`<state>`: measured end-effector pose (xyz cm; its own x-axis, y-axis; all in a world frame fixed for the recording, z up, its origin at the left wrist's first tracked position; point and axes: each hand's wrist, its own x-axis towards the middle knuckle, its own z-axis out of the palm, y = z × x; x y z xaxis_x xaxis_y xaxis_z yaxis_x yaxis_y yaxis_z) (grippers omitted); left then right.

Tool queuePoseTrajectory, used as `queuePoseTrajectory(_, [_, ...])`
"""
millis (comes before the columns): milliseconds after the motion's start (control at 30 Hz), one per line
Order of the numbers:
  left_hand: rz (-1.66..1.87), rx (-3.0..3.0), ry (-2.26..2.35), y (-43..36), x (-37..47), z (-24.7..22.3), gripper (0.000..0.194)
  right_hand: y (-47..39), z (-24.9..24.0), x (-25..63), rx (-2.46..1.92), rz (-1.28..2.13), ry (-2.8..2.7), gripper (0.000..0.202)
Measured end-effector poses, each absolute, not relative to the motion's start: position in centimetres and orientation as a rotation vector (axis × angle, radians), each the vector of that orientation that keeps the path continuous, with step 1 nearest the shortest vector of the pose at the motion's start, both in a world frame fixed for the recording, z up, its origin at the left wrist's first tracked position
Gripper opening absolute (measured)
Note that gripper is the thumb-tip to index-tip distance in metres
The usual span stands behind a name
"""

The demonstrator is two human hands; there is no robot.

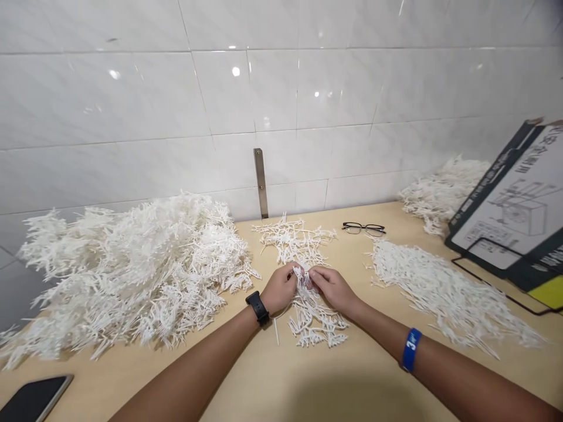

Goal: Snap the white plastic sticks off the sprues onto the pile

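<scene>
My left hand (281, 288), with a black watch at its wrist, has its fingers closed on a small white branched plastic piece (299, 278). From the other side my right hand (333, 288) pinches at the same piece, thumb and forefinger together. A blue band circles the right forearm. Beneath and just in front of the hands lie several loose white branched pieces (316, 325). Beyond the hands spreads another small cluster of branched pieces (299, 237). The fingertips partly hide the held piece.
A large heap of white branched pieces (153, 264) fills the left. Short white sticks (440, 290) lie piled at right, with another white heap (444, 187) behind. Eyeglasses (364, 228), a phone (35, 398) and a printed box (510, 211) also rest on the table. A tiled wall (153, 94) stands behind.
</scene>
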<state>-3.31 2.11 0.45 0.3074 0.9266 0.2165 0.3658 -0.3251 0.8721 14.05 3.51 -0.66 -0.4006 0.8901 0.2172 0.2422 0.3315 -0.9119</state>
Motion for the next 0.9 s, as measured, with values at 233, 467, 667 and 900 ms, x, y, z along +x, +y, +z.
queuePoseTrajectory(233, [0.936,1.845,1.109,2.12,-3.54,0.21,0.010,3.25,-0.96,14.45,-1.006,1.179,-1.915,0.037])
queuePoseTrajectory(467, [0.887,1.842,1.002,1.68,-3.50,1.00,0.009,2.96,-0.33,14.76,-0.958,1.093,-2.029,0.039])
queuePoseTrajectory(667, [0.870,1.946,1.072,1.47,-3.44,1.03,0.013,3.03,-0.27,14.91,-0.953,0.974,-2.092,0.037])
queuePoseTrajectory(900, [0.792,2.121,1.113,1.21,-3.49,0.78,0.022,2.99,-0.36,14.99,-1.046,0.818,-2.108,0.042])
